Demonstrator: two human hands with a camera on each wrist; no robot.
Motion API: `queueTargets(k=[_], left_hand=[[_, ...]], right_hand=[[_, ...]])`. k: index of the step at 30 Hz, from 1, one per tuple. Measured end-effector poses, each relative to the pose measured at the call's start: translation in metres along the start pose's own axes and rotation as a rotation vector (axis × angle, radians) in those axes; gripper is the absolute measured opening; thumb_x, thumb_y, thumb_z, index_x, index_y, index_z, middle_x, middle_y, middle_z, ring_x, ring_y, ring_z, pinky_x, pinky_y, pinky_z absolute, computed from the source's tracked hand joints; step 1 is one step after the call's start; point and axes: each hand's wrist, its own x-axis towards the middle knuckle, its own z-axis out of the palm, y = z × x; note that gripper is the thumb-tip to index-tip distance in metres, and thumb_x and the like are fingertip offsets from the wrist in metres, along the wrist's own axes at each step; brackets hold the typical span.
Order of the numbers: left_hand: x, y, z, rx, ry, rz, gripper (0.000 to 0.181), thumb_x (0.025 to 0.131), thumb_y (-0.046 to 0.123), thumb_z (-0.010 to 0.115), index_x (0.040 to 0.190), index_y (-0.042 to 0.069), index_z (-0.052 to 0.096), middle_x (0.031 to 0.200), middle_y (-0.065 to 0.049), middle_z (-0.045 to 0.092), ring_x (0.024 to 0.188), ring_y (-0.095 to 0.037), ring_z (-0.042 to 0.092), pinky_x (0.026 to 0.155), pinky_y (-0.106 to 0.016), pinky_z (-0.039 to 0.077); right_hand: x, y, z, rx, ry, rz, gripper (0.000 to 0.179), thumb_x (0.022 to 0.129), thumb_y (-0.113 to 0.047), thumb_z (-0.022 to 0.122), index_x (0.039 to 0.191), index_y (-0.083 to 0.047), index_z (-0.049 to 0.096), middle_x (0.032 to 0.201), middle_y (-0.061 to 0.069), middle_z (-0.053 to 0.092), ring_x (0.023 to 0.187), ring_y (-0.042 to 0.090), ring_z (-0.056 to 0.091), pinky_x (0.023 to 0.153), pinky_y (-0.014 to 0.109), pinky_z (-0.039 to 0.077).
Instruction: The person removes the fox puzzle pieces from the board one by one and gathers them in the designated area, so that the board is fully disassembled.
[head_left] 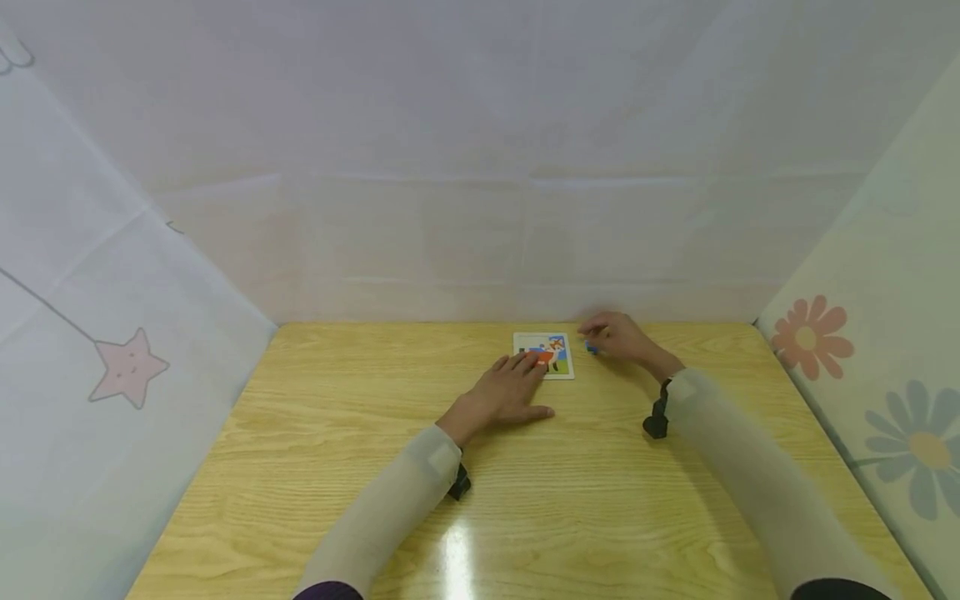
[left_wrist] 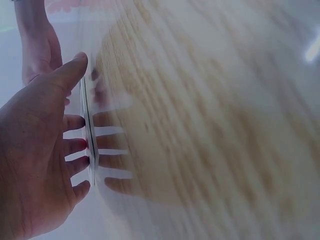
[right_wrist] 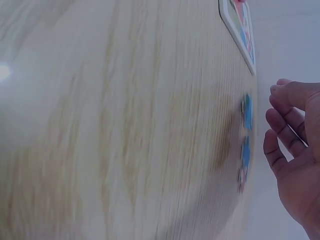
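Observation:
A small picture puzzle board (head_left: 562,365) with a white frame and a fox design lies near the table's far edge. The fingertips of my left hand (head_left: 506,393) rest on it, fingers spread and thumb out over the wood. To the board's right, my right hand (head_left: 618,335) hovers over small blue puzzle pieces. In the right wrist view, one blue piece (right_wrist: 247,111) and another blue piece (right_wrist: 245,155) lie flat, apart from the hand. The right fingers (right_wrist: 282,122) are loosely bent, and nothing shows between them. My left hand hides part of the picture.
The wooden table (head_left: 337,400) ends at a pale cloth backdrop (head_left: 480,233) just beyond the board and pieces. Printed cloth also stands along the left and right sides. A dark wrist camera (head_left: 656,421) hangs below the right wrist.

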Motion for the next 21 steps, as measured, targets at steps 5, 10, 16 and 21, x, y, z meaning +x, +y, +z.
queueTargets(k=[5,10,16,21], left_hand=[[0.0,-0.001,0.001,-0.003,-0.01,-0.004,0.085,0.103,0.072,0.047,0.168,0.019,0.032,0.176,-0.009,0.023,0.162,-0.028,0.022,0.13,-0.051,0.024],[0.0,-0.002,0.001,0.002,-0.006,0.003,0.084,0.104,0.071,0.046,0.168,0.019,0.031,0.176,-0.01,0.023,0.162,-0.03,0.021,0.13,-0.052,0.024],[0.001,-0.001,0.002,-0.011,0.001,0.018,0.084,0.105,0.071,0.045,0.168,0.018,0.03,0.176,-0.012,0.022,0.162,-0.031,0.021,0.13,-0.052,0.023],[0.003,0.001,0.001,-0.04,0.025,0.042,0.084,0.105,0.069,0.045,0.168,0.016,0.03,0.175,-0.012,0.023,0.162,-0.031,0.02,0.129,-0.054,0.024]], right_hand=[[0.007,-0.006,0.01,0.038,-0.025,-0.01,0.026,0.096,0.012,0.069,0.122,0.012,0.072,0.116,0.029,0.071,0.105,0.042,0.067,0.091,0.057,0.057],[0.013,-0.011,0.019,0.03,-0.029,-0.043,0.026,0.095,0.011,0.07,0.121,0.011,0.073,0.118,0.028,0.071,0.109,0.044,0.066,0.093,0.059,0.055],[0.02,-0.013,0.027,0.014,-0.05,-0.057,0.025,0.094,0.01,0.071,0.119,0.009,0.075,0.116,0.025,0.072,0.109,0.041,0.065,0.095,0.059,0.055],[0.024,-0.015,0.03,0.0,-0.06,-0.059,0.024,0.094,0.009,0.073,0.117,0.007,0.076,0.117,0.022,0.074,0.111,0.04,0.065,0.097,0.059,0.054]])
